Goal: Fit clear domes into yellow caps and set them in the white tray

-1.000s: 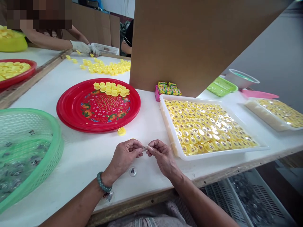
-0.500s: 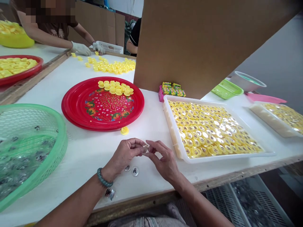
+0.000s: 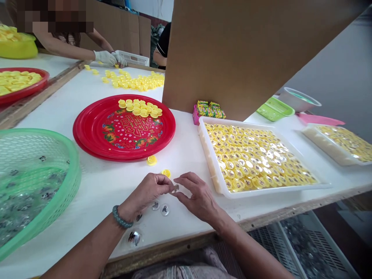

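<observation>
The left hand (image 3: 152,189) pinches a small piece (image 3: 176,188) at its right-pointing fingertips. The right hand (image 3: 197,192), just to the right, faces it with thumb and fingers parted; the piece's long axis and any right-hand contact are too small to tell. A yellow hat-shaped part (image 3: 166,173) lies just beyond on the white tabletop (image 3: 186,143), clear printed discs (image 3: 165,209) nearer.

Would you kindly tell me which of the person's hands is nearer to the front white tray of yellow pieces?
Right. The right hand is just left of the white tray, by its near left corner; the left hand is farther left, beyond the right one.
</observation>
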